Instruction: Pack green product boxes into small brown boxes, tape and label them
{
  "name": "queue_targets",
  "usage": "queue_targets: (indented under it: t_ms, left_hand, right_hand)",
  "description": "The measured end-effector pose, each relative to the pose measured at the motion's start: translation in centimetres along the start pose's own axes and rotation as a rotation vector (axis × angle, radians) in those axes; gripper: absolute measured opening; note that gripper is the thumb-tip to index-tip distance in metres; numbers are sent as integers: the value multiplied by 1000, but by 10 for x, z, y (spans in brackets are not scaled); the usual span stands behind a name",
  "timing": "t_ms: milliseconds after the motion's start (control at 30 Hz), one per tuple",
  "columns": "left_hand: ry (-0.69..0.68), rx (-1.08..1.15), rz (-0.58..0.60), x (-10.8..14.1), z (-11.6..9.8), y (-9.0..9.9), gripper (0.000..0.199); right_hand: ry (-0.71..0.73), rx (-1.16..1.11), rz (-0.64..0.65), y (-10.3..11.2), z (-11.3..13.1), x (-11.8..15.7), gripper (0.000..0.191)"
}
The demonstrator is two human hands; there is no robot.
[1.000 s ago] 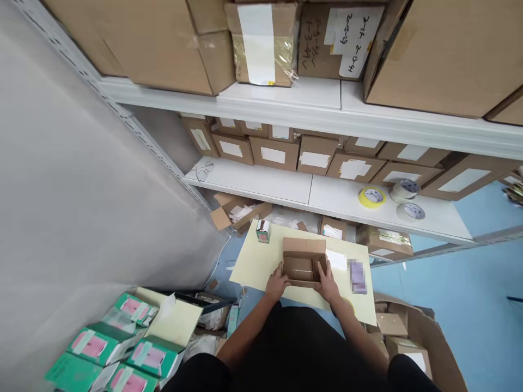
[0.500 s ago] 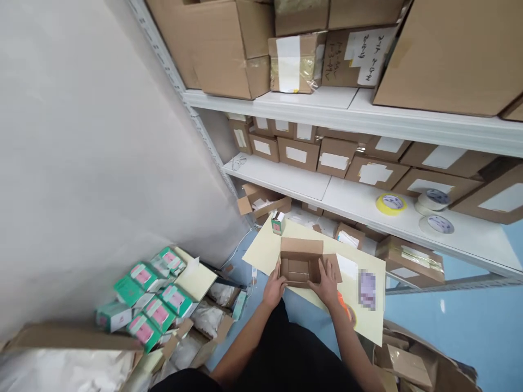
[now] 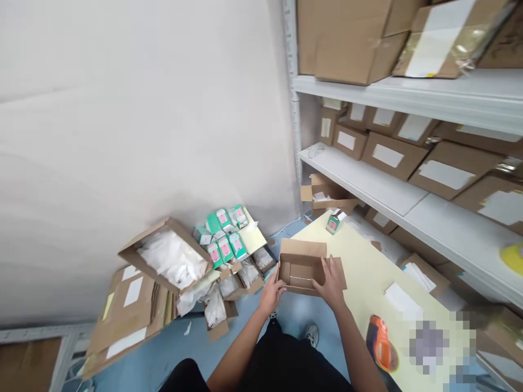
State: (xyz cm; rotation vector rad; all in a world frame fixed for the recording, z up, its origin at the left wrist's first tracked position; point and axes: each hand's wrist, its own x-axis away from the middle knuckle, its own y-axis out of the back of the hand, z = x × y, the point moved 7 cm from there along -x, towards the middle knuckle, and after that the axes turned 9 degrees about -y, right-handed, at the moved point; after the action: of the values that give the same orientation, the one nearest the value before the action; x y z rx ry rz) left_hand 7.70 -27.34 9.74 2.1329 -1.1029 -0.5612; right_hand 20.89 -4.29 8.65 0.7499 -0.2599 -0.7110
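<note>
An open, hollow cardboard box (image 3: pixel 302 269) is held between both hands at the near left edge of a pale yellow table (image 3: pixel 359 261). My left hand (image 3: pixel 272 291) grips its left side, thumb along the near wall. On the right side, my right hand (image 3: pixel 330 283) wraps round the box's near corner beside an open flap. A small green and white carton (image 3: pixel 333 222) stands on the table beyond the box. An orange tape dispenser (image 3: pixel 382 345) lies to the right of my right forearm.
Green and pink cartons (image 3: pixel 224 247) are grouped at the left, beside a box of white bags (image 3: pixel 174 258) and stacked flat cardboard (image 3: pixel 131 302). Shelves (image 3: pixel 363 182) with labelled boxes line the right. White paper (image 3: pixel 402 299) lies on the table.
The view has swung left, bringing the box of white bags and flat cardboard into sight. Both hands still hold the box, which has moved off the table's middle toward its left edge.
</note>
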Motion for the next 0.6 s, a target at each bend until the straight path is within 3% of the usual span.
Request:
queue_targets:
  t_ms: [267, 433, 600]
  left_hand:
    - [128, -75, -173, 70, 60, 60, 15]
    - [194, -30, -238, 130, 109, 98, 14]
    - [305, 22, -316, 211, 164, 139, 13]
  right_hand:
    - [215, -1, 174, -77, 107, -10, 93]
    - [266, -10, 273, -141, 178, 13, 86]
    - [344, -11, 391, -208, 246, 46, 82]
